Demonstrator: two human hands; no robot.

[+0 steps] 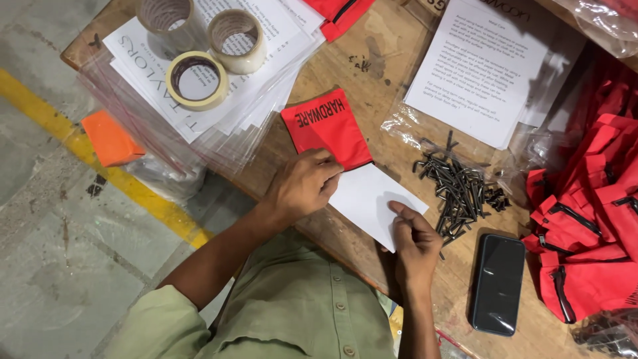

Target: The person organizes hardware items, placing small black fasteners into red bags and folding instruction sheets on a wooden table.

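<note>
While red fabric pouch [327, 127] lay flat near table's [372, 60] front edge, white card [372, 196] projected from its lower end, part-inserted. Left hand [302, 185] rested on pouch mouth, fingers curled, pinching fabric edge. Right hand [415, 236] pressed fingertips on card's lower corner, fingers bent, not closed around it. Pile of dark screws [458, 189] lay just right of card; black phone [497, 282] below them. Tape rolls [199, 46] sat on bagged white sheets, upper left. Heap of red zip pouches [588, 226] occupied right edge.
</note>
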